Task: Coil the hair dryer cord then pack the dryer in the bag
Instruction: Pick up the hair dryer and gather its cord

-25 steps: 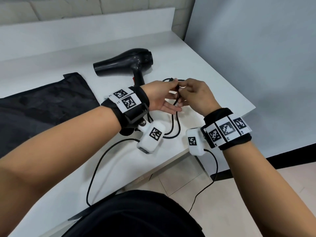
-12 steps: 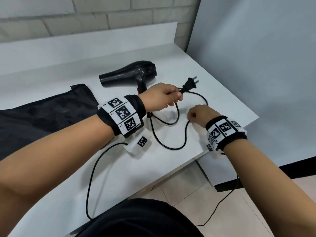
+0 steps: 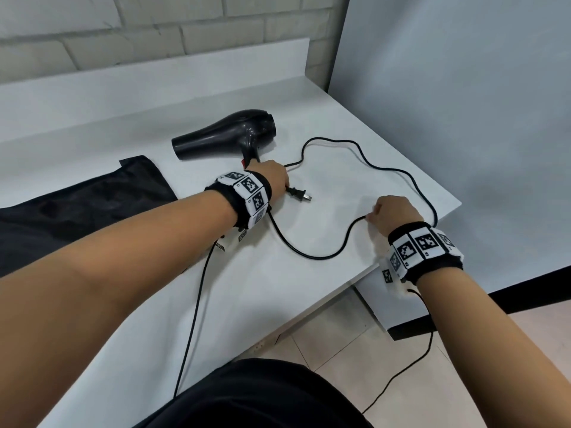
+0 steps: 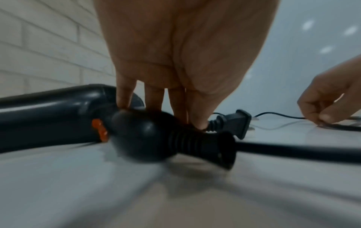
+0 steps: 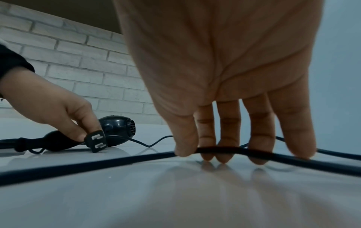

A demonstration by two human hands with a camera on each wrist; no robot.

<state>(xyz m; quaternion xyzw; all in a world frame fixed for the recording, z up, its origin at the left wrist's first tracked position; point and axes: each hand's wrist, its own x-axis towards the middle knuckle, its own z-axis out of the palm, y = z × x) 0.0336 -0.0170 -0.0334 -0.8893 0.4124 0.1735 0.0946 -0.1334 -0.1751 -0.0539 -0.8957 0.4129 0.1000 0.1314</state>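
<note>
The black hair dryer (image 3: pixel 228 134) lies on its side on the white table (image 3: pixel 324 186), nozzle pointing left. Its black cord (image 3: pixel 398 173) runs in a wide loose loop over the table's right part. My left hand (image 3: pixel 282 188) is beside the dryer's handle and pinches the plug (image 3: pixel 298 193), whose prongs point right. In the right wrist view the plug (image 5: pixel 96 141) sits between thumb and forefinger. My right hand (image 3: pixel 372 216) is near the table's right front edge. Its fingertips (image 5: pixel 185 152) pinch the cord (image 5: pixel 224 149) just above the surface. The black bag (image 3: pixel 77 205) lies flat at the left.
The table's right edge (image 3: pixel 445 211) lies close behind my right hand, with tiled floor (image 3: pixel 355 350) below. A grey panel (image 3: pixel 463 103) stands to the right and a brick wall (image 3: pixel 154 32) behind. A thin camera cable (image 3: pixel 191 329) trails off the front edge.
Both hands came down to the table and moved apart. The left took the plug down beside the dryer's handle; the right slid along the cord to the right front, opening a wide loop.
</note>
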